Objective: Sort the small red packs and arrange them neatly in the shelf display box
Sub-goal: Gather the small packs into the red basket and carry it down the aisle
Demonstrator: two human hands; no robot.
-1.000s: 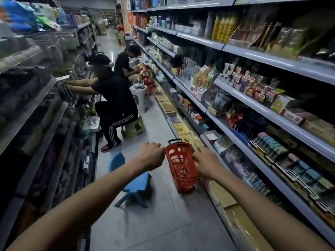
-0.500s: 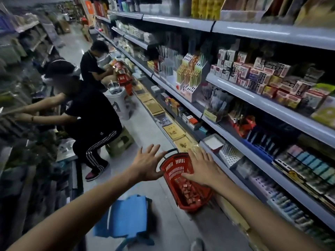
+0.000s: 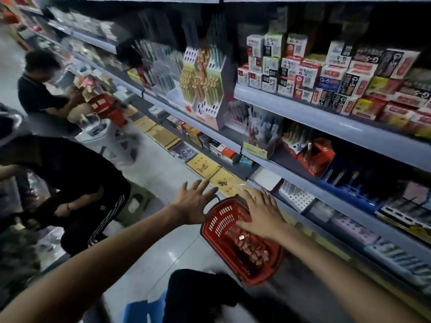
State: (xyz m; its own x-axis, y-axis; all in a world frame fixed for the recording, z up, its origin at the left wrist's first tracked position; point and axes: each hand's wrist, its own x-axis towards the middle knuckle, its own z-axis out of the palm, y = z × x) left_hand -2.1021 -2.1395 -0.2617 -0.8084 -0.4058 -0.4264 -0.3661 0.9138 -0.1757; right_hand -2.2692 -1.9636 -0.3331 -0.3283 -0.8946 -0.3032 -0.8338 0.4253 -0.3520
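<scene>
A red plastic basket [image 3: 215, 231] stands on the aisle floor by the right-hand shelving, with several small red packs [image 3: 250, 249] lying in its bottom. My left hand [image 3: 194, 202] hovers with fingers spread just left of the basket, near its black handle. Above the basket's far end, my right hand [image 3: 262, 212] is spread flat and holds nothing. A red display box [image 3: 318, 157] sits on the middle shelf to the right, higher than both hands. The view is blurred by motion.
Shelves [image 3: 326, 117] full of boxed stationery run along the right. A person in black [image 3: 77, 183] crouches at left on a green stool [image 3: 137, 201]; another person [image 3: 37, 87] works farther back beside a white stool [image 3: 112, 141]. A blue stool [image 3: 144, 308] sits below me.
My view has dropped lower and closer to the basket and turned toward the shelves. Both hands went from loosely curled to spread wide, the right one now over the basket.
</scene>
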